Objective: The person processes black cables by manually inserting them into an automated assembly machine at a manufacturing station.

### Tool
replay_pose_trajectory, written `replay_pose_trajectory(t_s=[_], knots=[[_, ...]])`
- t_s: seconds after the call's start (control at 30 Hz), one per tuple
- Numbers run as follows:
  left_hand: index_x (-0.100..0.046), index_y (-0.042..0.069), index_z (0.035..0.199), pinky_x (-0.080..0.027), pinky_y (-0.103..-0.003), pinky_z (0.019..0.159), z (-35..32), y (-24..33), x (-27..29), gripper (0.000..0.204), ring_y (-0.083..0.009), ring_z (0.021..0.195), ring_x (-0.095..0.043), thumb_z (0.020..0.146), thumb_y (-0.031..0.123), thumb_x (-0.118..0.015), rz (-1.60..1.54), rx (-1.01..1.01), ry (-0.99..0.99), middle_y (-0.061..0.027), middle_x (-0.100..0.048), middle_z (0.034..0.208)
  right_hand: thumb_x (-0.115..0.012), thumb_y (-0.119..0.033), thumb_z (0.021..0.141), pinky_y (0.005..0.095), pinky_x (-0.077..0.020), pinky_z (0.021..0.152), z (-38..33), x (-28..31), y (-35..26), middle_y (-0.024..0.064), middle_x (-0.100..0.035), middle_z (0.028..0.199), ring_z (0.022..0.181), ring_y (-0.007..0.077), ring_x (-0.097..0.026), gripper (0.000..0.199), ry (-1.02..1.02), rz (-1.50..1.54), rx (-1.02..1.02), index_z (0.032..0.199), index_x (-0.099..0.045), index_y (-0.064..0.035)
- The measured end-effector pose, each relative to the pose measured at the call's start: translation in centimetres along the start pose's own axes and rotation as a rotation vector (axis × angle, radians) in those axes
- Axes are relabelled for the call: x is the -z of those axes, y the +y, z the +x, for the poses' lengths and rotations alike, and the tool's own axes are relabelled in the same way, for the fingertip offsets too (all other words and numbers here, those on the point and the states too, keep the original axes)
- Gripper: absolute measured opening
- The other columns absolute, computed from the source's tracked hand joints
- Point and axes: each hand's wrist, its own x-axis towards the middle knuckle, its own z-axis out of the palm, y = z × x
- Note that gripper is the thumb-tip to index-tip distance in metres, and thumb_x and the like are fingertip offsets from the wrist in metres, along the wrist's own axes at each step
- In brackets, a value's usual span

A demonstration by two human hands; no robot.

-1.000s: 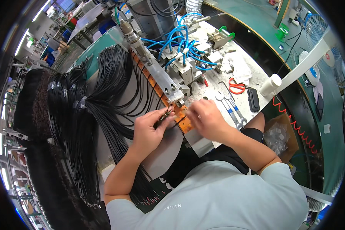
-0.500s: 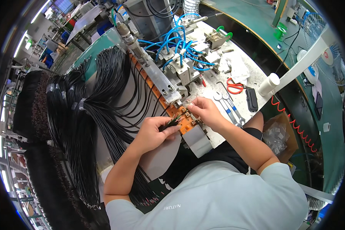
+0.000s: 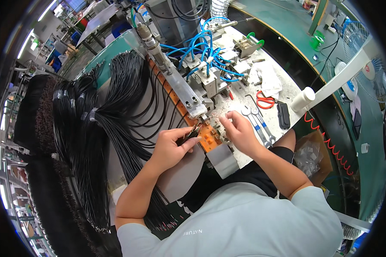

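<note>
Fingers (image 3: 189,144) of the left hand (image 3: 169,148) close around a small dark bunch of wires (image 3: 190,134), its coppery tips pointing up and away from the palm, as we look down from the wearer's head. The bunch sits just above the near end of an orange fixture strip (image 3: 210,142), beside its row of small blocks. Across the strip, the right hand (image 3: 241,132) hovers with fingers part-curled and thumb raised; we cannot tell whether anything is pinched there.

Above the strip we find a grey metal bar (image 3: 179,91) running diagonally, its lower end just beyond the held bunch. To the left, long black cables (image 3: 88,150) spread out from a tied bundle, several curving over to the strip. On the white bench (image 3: 239,103), to the right, we see two spanners (image 3: 258,128) side by side, red-handled scissors (image 3: 268,100) and a black case (image 3: 283,115), with a white cylinder (image 3: 303,99) near the edge. Farther out, a cardboard box (image 3: 325,165) holds clear plastic bags (image 3: 306,158).
</note>
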Motion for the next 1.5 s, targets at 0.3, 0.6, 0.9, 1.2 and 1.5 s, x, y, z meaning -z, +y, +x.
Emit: replay_pose_trajectory(t_s=[0.3,0.6,0.9,1.2,1.5], knots=[[-0.067,-0.003,0.103,-0.051,-0.023,0.06,0.4,-1.0,-0.5,0.016,-0.0076,0.063,-0.064,0.089,0.006,-0.068,-0.177,-0.024,-0.047,-0.0049,-0.071,0.078,-0.063,-0.011,0.095,0.023,-0.0353,0.046,-2.4,-2.1,-0.7,0.0017,-0.055,0.055,0.045,0.0088,-0.048,0.013,0.039,-0.344,0.626,0.102,-0.06,-0.0004],[-0.063,-0.003,0.105,-0.052,-0.024,0.066,0.0,0.0,-0.3,0.013,-0.0106,0.068,-0.066,0.094,0.004,-0.061,-0.048,-0.06,-0.061,-0.0057,-0.07,0.082,-0.06,-0.006,0.096,0.0233,-0.0361,0.046,-2.3,-2.7,-0.6,0.0004,-0.055,0.052,0.043,0.0079,-0.051,0.008,-0.027,-0.211,0.457,0.101,-0.062,-0.0009],[-0.062,-0.004,0.107,-0.052,-0.028,0.058,0.2,-0.3,-0.2,0.016,-0.0161,0.06,-0.066,0.092,0.001,-0.059,0.031,-0.126,-0.062,-0.0107,-0.071,0.079,-0.06,-0.007,0.096,0.023,-0.0381,0.046,-2.3,-2.8,-1.2,0.0016,-0.056,0.055,0.044,0.0061,-0.051,0.008,-0.049,-0.094,0.34,0.1,-0.062,0.0003],[-0.065,-0.002,0.1,-0.049,-0.023,0.063,0.0,0.5,0.1,0.012,-0.0087,0.065,-0.06,0.091,0.006,-0.065,-0.19,0.053,-0.126,-0.0038,-0.066,0.081,-0.063,-0.015,0.096,0.025,-0.0434,0.052,-1.8,-1.4,-2.4,0.0021,-0.059,0.064,0.056,0.0074,-0.055,0.017,-0.266,-0.013,0.042,0.099,-0.057,0.0002],[-0.067,-0.001,0.098,-0.049,-0.023,0.067,-0.1,0.2,0.2,0.011,-0.0088,0.069,-0.061,0.09,0.007,-0.068,-0.339,0.113,-0.132,-0.0045,-0.067,0.082,-0.063,-0.017,0.095,0.0269,-0.0436,0.059,-0.5,-1.4,-2.1,0.0044,-0.06,0.075,0.068,0.0086,-0.055,0.019,-0.1,-0.376,0.688,0.094,-0.055,-0.0004]])
